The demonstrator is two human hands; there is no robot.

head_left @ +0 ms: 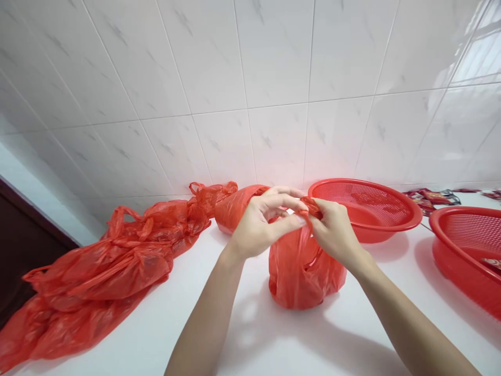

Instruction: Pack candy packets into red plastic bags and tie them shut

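A filled red plastic bag (303, 277) stands upright on the white table, its top gathered upward. My left hand (270, 216) pinches one side of the gathered handles between thumb and fingers. On the other side, my right hand (334, 227) is closed around the twisted handle part. Both hands meet just above the bag, close together. What the bag holds is hidden.
Crumpled red plastic bags (121, 266) are heaped along the left of the white table (188, 324). Behind my left hand lies a rolled red bundle (230, 211). A red basket (364, 209) stands by the tiled wall, another red basket (462, 261) at right. Small red packets (432, 197) lie beyond.
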